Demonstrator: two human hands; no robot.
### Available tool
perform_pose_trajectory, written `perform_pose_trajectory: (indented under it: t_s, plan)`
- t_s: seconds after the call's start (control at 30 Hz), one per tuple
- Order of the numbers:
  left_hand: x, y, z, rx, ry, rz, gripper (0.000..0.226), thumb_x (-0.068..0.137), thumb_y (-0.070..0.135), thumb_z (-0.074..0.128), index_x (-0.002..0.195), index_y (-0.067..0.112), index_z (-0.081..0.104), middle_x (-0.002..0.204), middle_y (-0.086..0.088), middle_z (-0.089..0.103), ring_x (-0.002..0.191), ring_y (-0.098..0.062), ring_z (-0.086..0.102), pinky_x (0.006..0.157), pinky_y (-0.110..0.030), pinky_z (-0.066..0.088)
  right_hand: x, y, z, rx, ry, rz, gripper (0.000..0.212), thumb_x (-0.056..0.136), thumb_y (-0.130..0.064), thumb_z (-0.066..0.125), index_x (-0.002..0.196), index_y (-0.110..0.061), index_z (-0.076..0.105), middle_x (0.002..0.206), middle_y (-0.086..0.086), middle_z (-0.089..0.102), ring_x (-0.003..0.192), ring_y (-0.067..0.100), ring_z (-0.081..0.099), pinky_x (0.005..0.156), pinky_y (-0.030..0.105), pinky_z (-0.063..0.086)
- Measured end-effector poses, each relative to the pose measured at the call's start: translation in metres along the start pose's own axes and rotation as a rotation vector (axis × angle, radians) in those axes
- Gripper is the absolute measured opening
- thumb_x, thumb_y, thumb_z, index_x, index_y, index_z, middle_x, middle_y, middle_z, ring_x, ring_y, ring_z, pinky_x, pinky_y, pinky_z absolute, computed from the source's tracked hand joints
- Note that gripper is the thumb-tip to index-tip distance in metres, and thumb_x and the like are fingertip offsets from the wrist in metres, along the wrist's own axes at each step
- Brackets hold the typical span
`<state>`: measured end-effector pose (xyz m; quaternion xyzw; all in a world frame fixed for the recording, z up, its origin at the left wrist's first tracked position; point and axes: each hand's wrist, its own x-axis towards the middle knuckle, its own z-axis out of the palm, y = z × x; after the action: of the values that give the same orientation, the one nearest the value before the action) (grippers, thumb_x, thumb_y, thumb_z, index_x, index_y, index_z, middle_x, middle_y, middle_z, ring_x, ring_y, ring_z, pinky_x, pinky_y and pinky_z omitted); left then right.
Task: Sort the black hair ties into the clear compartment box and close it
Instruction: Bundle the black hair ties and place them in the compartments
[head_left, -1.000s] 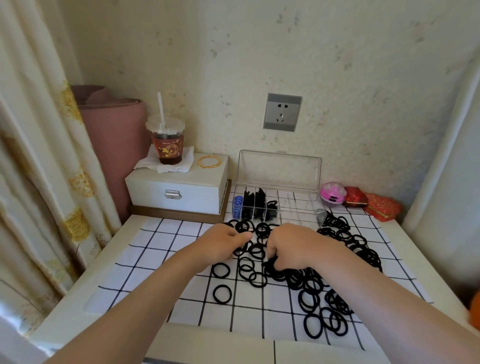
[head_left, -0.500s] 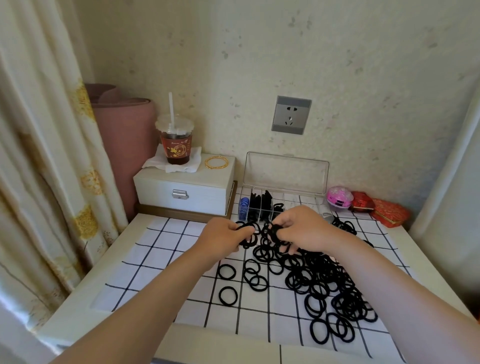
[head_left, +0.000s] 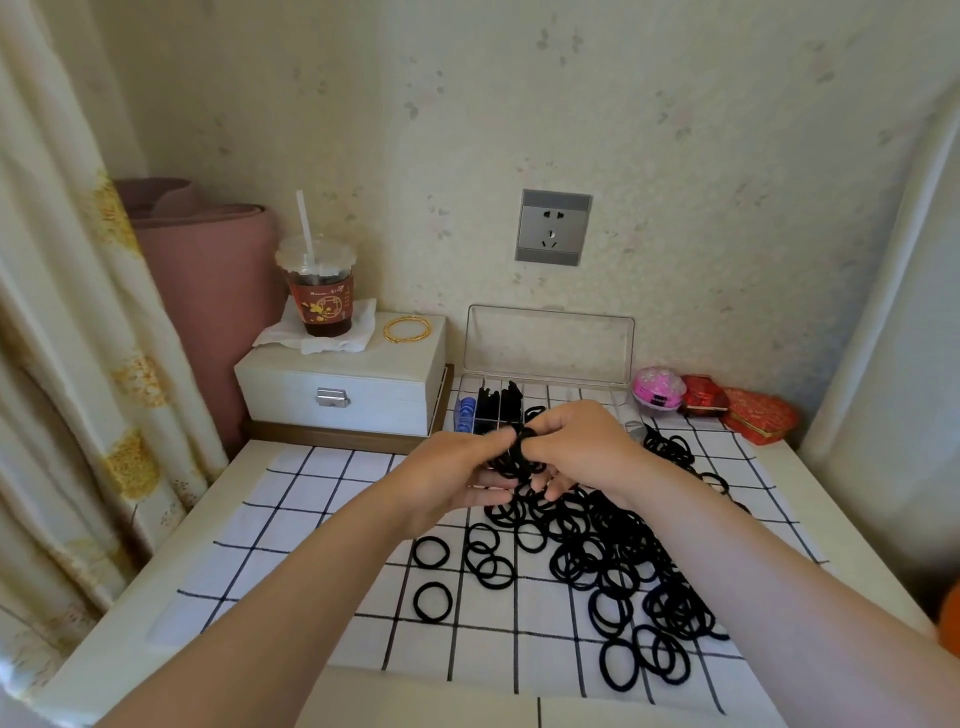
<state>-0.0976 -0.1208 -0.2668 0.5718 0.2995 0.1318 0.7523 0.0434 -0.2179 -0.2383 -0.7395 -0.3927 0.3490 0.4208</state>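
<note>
While left hand (head_left: 452, 478), right hand (head_left: 576, 447) pinch tie bunch (head_left: 519, 453), clear box (head_left: 550, 348) half hidden; cup (head_left: 319, 299) left.

There are one left hand (head_left: 457, 478), one right hand (head_left: 576, 447), dozens of black hair ties (head_left: 613, 561) too overlapped to count exactly, one clear compartment box (head_left: 548, 340), one white latched box (head_left: 363, 379), one lidded drink cup (head_left: 321, 296), one wall socket (head_left: 553, 227), one pink case (head_left: 658, 389) and two red boxes (head_left: 761, 415).
</note>
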Motion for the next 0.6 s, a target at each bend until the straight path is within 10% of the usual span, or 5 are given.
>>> perform_pose_trajectory:
  t_s: [0.3, 0.43, 0.6]
  plan:
    - [0.002, -0.002, -0.007, 0.064, 0.088, 0.007, 0.017, 0.096, 0.017, 0.061, 0.103, 0.003, 0.07, 0.087, -0.005, 0.076, 0.083, -0.012, 0.072, 0.075, -0.024, 0.059, 0.0, -0.002, -0.008, 0.065, -0.013, 0.019, 0.013, 0.099, -0.014, 0.058, 0.096, -0.009, 0.069, 0.091, 0.015, 0.073, 0.058, 0.022, 0.065, 0.043, 0.024, 0.05]
    - [0.005, -0.004, -0.01, 0.19, 0.193, 0.041, 0.02, 0.094, 0.021, 0.065, 0.104, 0.004, 0.071, 0.098, -0.013, 0.074, 0.087, -0.016, 0.072, 0.08, -0.029, 0.06, -0.012, -0.014, -0.013, -0.097, -0.148, -0.028, 0.022, 0.101, -0.019, 0.054, 0.091, -0.004, 0.066, 0.057, -0.004, 0.068, 0.035, 0.008, 0.049, 0.038, 0.018, 0.034]
    - [-0.002, 0.0, -0.005, 0.199, -0.004, 0.032, 0.035, 0.095, 0.032, 0.062, 0.111, 0.002, 0.07, 0.104, -0.014, 0.075, 0.096, -0.017, 0.073, 0.084, -0.029, 0.059, -0.011, -0.013, -0.003, -0.248, -0.166, -0.04, 0.023, 0.099, -0.021, 0.057, 0.083, -0.006, 0.066, 0.059, -0.002, 0.068, 0.034, 0.008, 0.049, 0.044, 0.025, 0.036]
